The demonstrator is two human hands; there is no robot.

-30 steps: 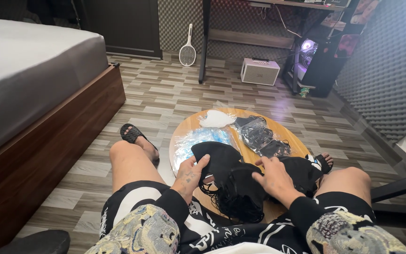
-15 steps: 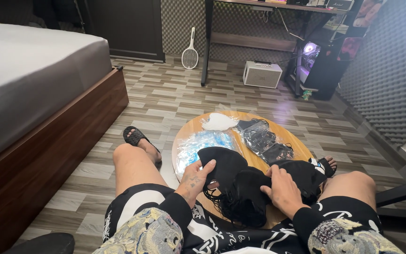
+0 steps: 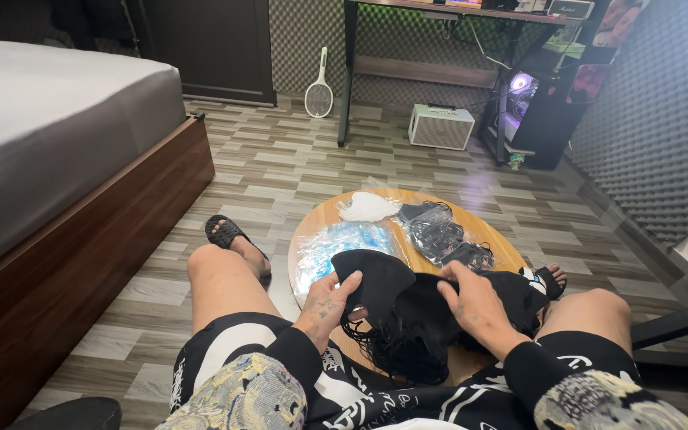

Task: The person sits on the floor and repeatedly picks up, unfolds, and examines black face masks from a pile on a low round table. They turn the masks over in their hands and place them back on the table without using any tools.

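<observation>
left hand [image 3: 324, 302]: i pinch the edge of a soft black fabric mask [image 3: 376, 279].
right hand [image 3: 475, 302]: fingers closed on its far side.
place: over the round wooden table [image 3: 495, 239].
feel: light, floppy; best gripped at edges.

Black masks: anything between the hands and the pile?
Nothing visible. The left hand already grips a black mask at its edge, and the right hand rests on the pile of black masks on the round table.

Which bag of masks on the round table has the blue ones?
The clear plastic bag of light blue masks, on the table's left side nearest the left hand. The other packs hold white or black masks.
</observation>
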